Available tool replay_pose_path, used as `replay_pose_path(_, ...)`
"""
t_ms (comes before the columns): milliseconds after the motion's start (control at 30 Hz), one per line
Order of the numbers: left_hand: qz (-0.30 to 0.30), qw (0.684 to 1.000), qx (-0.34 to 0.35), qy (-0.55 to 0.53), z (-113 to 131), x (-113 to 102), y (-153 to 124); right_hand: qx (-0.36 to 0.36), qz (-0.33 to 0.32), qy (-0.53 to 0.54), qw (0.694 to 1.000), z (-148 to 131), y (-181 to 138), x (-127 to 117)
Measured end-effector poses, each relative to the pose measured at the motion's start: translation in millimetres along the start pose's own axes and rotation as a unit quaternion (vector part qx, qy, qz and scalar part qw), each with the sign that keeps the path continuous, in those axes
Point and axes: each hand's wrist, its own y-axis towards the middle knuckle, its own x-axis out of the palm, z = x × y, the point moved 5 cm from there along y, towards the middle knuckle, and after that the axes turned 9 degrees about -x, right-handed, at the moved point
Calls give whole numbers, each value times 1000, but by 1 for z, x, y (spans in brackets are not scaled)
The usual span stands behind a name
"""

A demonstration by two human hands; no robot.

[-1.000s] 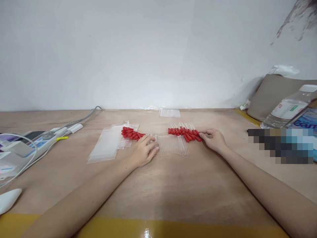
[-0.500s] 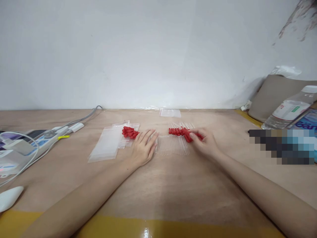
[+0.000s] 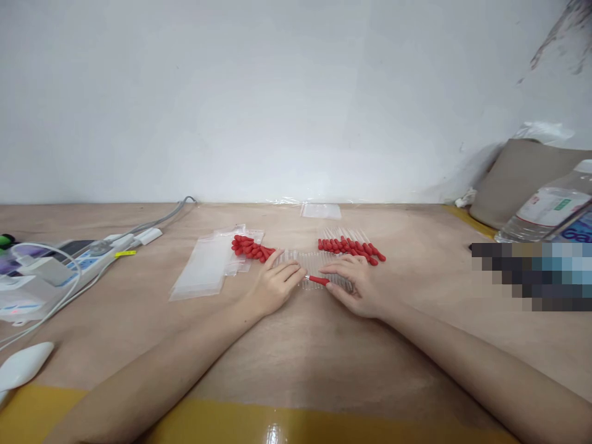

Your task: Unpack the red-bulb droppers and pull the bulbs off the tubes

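A glass dropper tube with a red rubber bulb (image 3: 318, 280) lies crosswise between my hands, a short bit of clear tube showing at the bulb's left end. My left hand (image 3: 279, 279) has its fingers closed around that left end; the rest of the tube is hidden under them. My right hand (image 3: 354, 283) is open, thumb and index finger apart, the thumb tip at the bulb's right end. Beneath both hands is a row of clear glass tubes (image 3: 303, 262). Loose red bulbs (image 3: 247, 248) sit beyond my left hand. Droppers with red bulbs (image 3: 346, 245) lie in a row beyond my right.
Clear plastic bags (image 3: 198, 268) lie at the left, another bag (image 3: 321, 211) by the wall. A power strip (image 3: 87, 259) with cables and a white object (image 3: 25, 365) are at far left. On the right stand a grey-brown bin (image 3: 522, 179) and a water bottle (image 3: 548, 206).
My right hand has left the row of red-bulbed droppers and moved left and nearer, opening beside my left hand. A red bulb with a tube now shows between the hands.
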Motion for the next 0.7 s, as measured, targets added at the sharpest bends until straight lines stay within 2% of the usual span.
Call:
replay_pose_path(167, 11, 999, 25, 24, 6, -3, 2, -20, -14, -36, 999, -13, 5, 7)
replay_pose_path(333, 9, 998, 52, 26, 16, -5, 3, -46, 27, -122, 991, -16, 6, 17)
replay_pose_path(533, 2, 997, 81, -16, 20, -5, -3, -152, 14, -149, 977, -21, 1, 23)
replay_pose_path(700, 1, 996, 83, -41, 22, -8, -5, -212, 28, -180, 960, -25, -4, 20)
